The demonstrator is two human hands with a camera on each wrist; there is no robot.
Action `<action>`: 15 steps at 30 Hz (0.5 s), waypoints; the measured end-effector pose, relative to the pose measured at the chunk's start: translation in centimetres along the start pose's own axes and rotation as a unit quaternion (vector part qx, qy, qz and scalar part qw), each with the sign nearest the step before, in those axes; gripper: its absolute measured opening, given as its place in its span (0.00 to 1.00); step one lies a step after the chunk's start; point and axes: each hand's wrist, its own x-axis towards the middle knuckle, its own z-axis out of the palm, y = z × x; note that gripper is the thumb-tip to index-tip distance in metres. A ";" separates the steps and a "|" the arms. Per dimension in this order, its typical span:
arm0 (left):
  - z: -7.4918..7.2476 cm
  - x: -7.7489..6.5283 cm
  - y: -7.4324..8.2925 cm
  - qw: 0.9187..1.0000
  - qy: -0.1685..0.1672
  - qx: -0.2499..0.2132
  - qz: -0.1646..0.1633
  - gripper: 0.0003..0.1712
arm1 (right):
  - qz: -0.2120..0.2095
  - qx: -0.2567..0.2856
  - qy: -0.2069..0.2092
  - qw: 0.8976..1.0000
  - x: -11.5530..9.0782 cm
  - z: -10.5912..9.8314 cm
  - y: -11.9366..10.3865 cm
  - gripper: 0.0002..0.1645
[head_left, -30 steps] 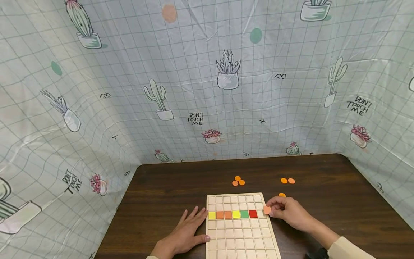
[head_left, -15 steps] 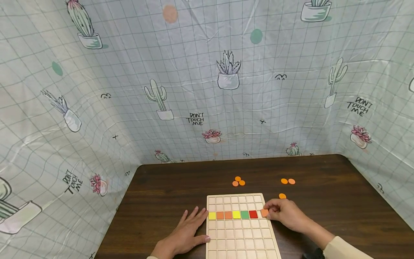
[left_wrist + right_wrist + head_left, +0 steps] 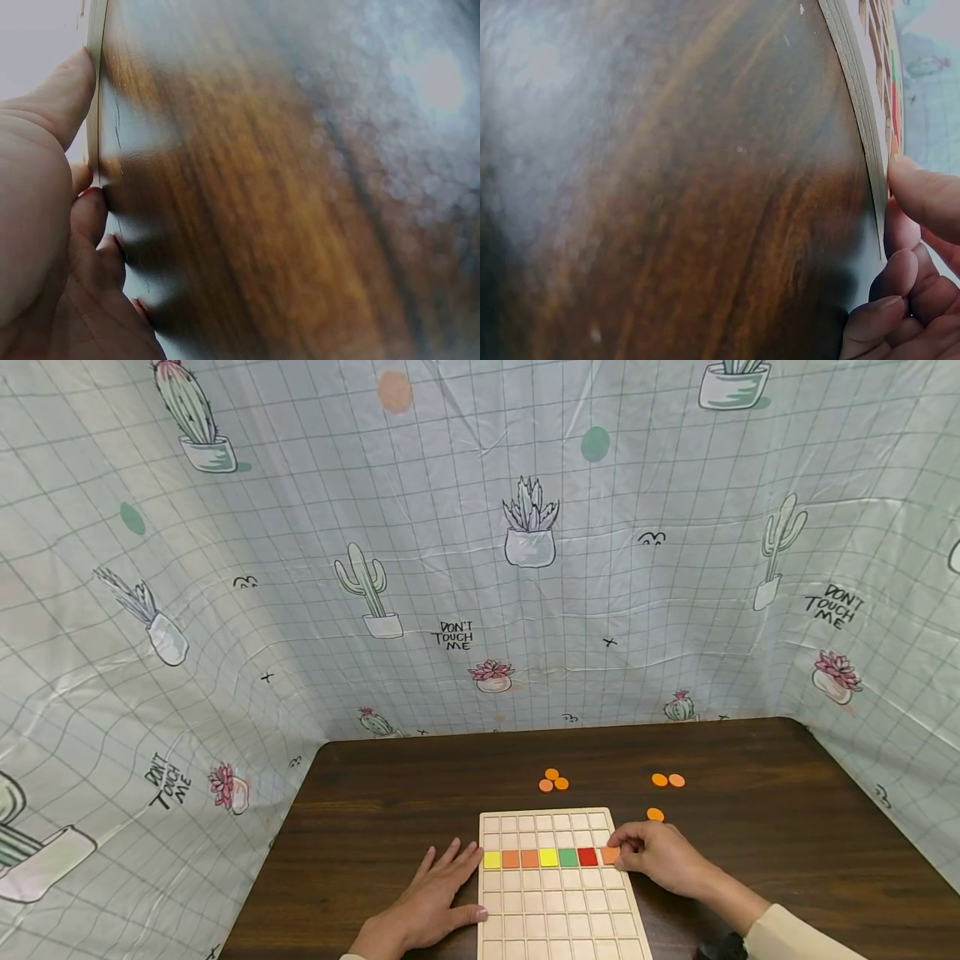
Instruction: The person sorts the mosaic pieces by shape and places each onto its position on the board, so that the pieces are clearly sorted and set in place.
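A pale wooden grid board [image 3: 536, 902] lies on the dark table. One row carries square tiles from left to right: yellow [image 3: 491, 860], two orange [image 3: 511, 859], yellow [image 3: 549, 857], green [image 3: 567, 857] and red [image 3: 587, 857]. At that row's right end my right hand [image 3: 667, 860] pinches another orange square tile [image 3: 610, 856], which lies over the last cell; whether it is fully seated I cannot tell. My left hand [image 3: 429, 897] rests with spread fingers at the board's left edge, its thumb touching the edge in the left wrist view [image 3: 71, 90].
Beyond the board lie a cluster of three orange discs [image 3: 552, 780], a pair of orange discs [image 3: 667, 780], and a single disc [image 3: 655, 814] near my right hand. A patterned cloth [image 3: 450, 568] surrounds the table's [image 3: 405, 785] back and sides.
My right hand has moved slightly left with the orange square tile, from the board's right edge to over the row's last cell. My left hand has stayed in place.
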 end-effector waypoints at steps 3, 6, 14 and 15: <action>-0.1 0.0 0.0 1.000 0.001 -0.001 0.002 0.50 | 0.001 0.005 -0.003 1.000 0.1 0.0 -0.1 0.07; -0.2 0.0 0.0 1.000 0.001 -0.008 0.005 0.50 | -0.005 0.012 -0.010 1.000 0.2 0.0 0.0 0.07; -0.1 0.1 -0.3 1.000 0.000 -0.024 0.016 0.52 | -0.008 0.039 -0.020 0.999 0.3 0.0 0.0 0.08; -0.1 0.1 -0.3 1.000 0.000 -0.025 0.017 0.52 | -0.008 0.042 -0.020 0.999 0.3 0.0 0.0 0.08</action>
